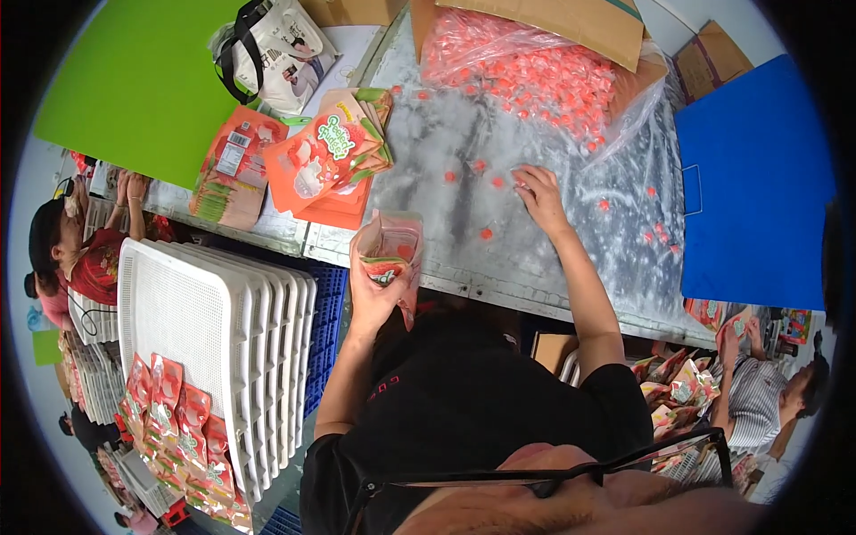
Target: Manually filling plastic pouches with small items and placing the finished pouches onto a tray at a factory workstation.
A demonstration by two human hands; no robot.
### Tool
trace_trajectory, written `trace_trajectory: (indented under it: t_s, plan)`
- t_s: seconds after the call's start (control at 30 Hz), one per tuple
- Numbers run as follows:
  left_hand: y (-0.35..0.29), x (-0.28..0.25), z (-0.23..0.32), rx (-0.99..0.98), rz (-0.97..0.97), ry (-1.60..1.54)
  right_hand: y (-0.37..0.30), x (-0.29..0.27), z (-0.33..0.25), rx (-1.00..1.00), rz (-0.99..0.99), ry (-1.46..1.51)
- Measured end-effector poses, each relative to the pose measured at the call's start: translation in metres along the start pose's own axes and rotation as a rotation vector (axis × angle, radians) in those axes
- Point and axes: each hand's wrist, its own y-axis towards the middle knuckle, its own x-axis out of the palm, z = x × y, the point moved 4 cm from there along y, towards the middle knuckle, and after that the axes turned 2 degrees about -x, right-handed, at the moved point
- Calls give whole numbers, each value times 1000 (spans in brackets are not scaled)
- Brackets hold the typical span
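My left hand [370, 301] is closed around a red pouch [410, 283], held upright at the table's front edge. Its mouth gapes open, with something red inside. Over the metal tabletop, my right hand [540, 196] reaches out with its fingers apart, and I see nothing in them. Just left of its fingertips lies a small wrapped red candy [497, 182]. Another candy [486, 234] is nearer to me, and a few more lie scattered around. Beyond them, a cardboard box [571, 31] lined with clear plastic spills a heap of red candies [557, 89].
Left of the pouch lie stacked flat pouches [325, 152] and a tote bag [290, 58]. White plastic trays [178, 294] stand at my left, with filled pouches [183, 419] leaning there. A blue panel [758, 178] borders the table's right side. Other people work on both sides.
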Motion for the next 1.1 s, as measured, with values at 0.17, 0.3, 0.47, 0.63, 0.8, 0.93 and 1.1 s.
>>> trace_trajectory:
  t_s: [0.17, 0.3, 0.47, 0.63, 0.8, 0.93, 1.1]
  plan:
    - [2, 3, 0, -24, -25, 17, -28, -7, 7, 309, -52, 345]
    - [-1, 1, 7, -14, -2, 7, -8, -21, 24, 657, 153, 1081]
    - [-2, 5, 12, -28, -15, -14, 39, -11, 12, 143, -148, 311]
    - [-2, 7, 13, -22, 20, -17, 51, 17, -38, -136, -435, 3]
    - [-1, 5, 12, -62, 1, -30, 15, -1, -50, -103, -547, 102]
    - [2, 5, 11, -26, -3, -24, -7, -25, -29, 13, -294, 73]
    - [2, 9, -1, -22, -35, 21, -13, -11, -67, 27, -360, -28]
